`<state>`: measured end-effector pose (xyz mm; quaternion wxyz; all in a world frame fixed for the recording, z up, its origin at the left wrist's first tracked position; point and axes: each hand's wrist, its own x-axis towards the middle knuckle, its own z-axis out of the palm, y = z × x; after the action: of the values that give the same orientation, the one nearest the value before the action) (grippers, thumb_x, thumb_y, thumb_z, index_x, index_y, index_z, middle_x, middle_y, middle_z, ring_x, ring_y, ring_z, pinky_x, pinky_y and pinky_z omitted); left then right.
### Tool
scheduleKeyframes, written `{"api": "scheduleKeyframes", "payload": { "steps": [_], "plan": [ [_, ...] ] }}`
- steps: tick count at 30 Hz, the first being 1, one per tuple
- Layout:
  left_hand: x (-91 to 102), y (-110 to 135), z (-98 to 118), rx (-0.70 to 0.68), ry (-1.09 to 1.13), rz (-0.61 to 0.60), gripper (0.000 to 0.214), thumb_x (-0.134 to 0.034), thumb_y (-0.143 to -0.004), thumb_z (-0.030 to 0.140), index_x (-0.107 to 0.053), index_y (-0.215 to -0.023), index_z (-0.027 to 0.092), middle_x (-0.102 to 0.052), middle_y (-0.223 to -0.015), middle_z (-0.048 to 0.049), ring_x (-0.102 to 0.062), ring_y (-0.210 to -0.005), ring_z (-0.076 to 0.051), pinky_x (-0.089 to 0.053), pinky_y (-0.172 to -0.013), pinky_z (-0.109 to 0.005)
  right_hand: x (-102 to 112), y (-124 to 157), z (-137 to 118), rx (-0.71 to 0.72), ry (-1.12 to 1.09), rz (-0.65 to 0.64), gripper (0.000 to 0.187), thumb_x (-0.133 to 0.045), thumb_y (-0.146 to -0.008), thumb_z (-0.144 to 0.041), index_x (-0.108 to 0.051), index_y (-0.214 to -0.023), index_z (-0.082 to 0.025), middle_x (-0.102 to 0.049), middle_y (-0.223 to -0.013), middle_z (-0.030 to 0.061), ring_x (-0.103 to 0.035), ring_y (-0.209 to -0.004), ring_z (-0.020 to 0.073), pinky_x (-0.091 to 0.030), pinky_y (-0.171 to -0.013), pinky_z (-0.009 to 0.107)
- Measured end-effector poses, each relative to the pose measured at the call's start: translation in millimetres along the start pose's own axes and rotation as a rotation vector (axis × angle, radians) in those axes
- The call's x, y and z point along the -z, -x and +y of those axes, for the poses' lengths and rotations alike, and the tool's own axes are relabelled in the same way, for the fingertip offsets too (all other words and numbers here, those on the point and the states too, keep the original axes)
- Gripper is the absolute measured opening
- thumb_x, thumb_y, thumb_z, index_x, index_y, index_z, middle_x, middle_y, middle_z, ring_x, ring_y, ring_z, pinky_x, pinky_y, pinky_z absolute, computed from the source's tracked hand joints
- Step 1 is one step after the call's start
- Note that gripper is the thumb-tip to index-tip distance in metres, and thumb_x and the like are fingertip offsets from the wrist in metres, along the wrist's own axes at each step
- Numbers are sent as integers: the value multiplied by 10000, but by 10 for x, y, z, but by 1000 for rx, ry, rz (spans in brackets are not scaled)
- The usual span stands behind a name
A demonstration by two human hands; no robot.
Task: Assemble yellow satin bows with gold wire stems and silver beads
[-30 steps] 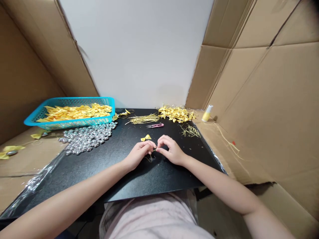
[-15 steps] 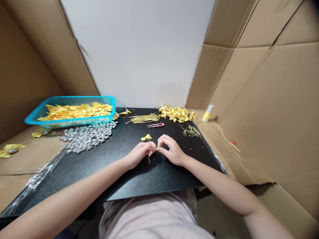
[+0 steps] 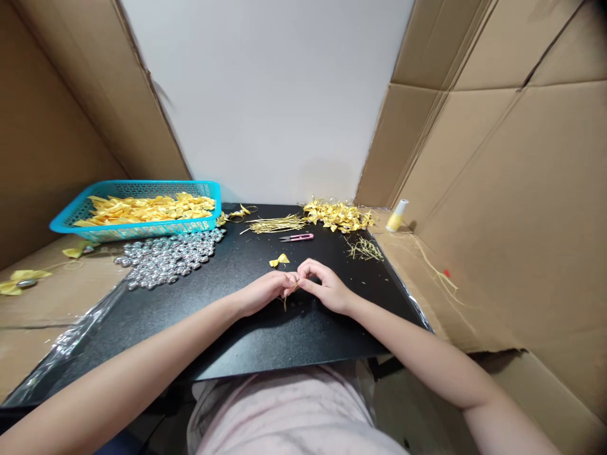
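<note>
My left hand [image 3: 265, 292] and my right hand [image 3: 325, 285] meet fingertip to fingertip over the middle of the black board [image 3: 227, 328]. Both pinch a thin gold wire [image 3: 287, 297] between them, and one end hangs down towards the board. What else the fingers may hold is hidden. A small yellow ribbon bow [image 3: 279, 260] lies just beyond my left hand.
Pink thread snips [image 3: 296, 237] lie behind the bow. Gold wire pieces [image 3: 275, 224], finished gold-tied bows [image 3: 337, 216] and wire trimmings [image 3: 364, 249] sit at the back. A teal basket of yellow bows [image 3: 137, 212], silver beads [image 3: 165, 256], a yellow bottle [image 3: 395, 216]. Cardboard walls on both sides.
The hands stay pinched together on the wire, with small finger movements. The dangling end has shifted slightly. The view has tilted a little.
</note>
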<state>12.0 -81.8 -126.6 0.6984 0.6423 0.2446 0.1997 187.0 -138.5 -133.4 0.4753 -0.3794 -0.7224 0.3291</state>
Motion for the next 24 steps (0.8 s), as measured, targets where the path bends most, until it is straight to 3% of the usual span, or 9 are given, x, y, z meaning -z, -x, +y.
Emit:
{"api": "scheduleKeyframes", "payload": {
  "steps": [6, 10, 16, 20, 24],
  "plan": [
    [-13, -13, -32, -40, 94, 94, 362, -602, -757, 466, -456, -595, 178, -389, -624, 27, -354, -579, -111, -348, -554, -251, 39, 5, -51, 47, 51, 60, 266, -577, -886, -406, -523, -742, -189, -523, -829, 27, -506, -803, 153, -429, -790, 305],
    [-1, -18, -109, -80, 76, 198, 377, -645, -766, 511, -568, -697, 148, -448, -632, 28, -359, -547, -86, -321, -525, -223, 18, 7, -28, -1, 39, 106, 233, -623, -845, -380, -554, -733, -189, -572, -828, 32, -544, -813, 158, -448, -814, 323],
    [-31, 11, -108, -108, -28, 322, 430, -649, -753, 565, -631, -746, 135, -528, -599, 19, -378, -473, -66, -278, -469, -212, -6, -13, 60, -308, -400, 232, 347, -799, -633, -426, -556, -673, -182, -674, -773, 29, -631, -727, 160, -508, -791, 351],
    [-33, 17, -94, -96, -31, 352, 448, -657, -728, 593, -625, -731, 146, -324, -479, 83, -240, -423, -54, -161, -432, -207, 69, -33, 14, -446, -688, 130, 373, -839, -590, -363, -550, -750, -189, -652, -694, -19, -616, -655, 124, -509, -731, 304],
    [29, 14, -105, -63, -3, 388, 457, -663, -709, 603, -598, -679, 152, -219, -477, 100, -169, -427, -54, -124, -437, -211, 179, -48, -26, -461, -817, 55, 359, -812, -620, -296, -538, -834, -204, -605, -712, -43, -572, -634, 97, -499, -689, 276]
  ]
}}
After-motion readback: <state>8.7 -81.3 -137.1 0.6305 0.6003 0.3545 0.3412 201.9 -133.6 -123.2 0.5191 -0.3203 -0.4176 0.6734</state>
